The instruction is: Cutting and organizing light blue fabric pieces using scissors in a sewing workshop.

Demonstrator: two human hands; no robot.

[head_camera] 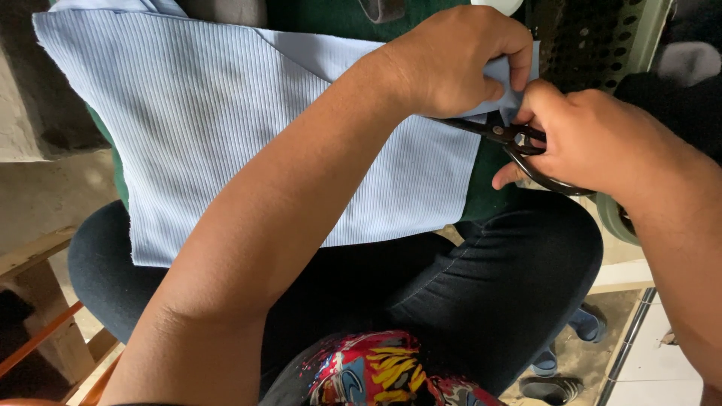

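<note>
A light blue striped cloth point(226, 113) lies spread over my lap and a green cloth point(489, 188) beneath it. My left hand point(451, 60) reaches across and pinches the blue cloth's upper right edge. My right hand point(594, 143) grips black scissors point(519, 146) by the handles. The blades point left and meet the cloth just below my left hand's fingers. The blade tips are hidden under that hand.
My legs in dark jeans point(466, 293) fill the lower middle. A colourful red and yellow printed fabric point(376, 372) shows at the bottom. A wooden frame point(45, 301) stands at the lower left. A perforated green basket point(594, 37) sits at the upper right, sandals point(571, 353) on the floor below.
</note>
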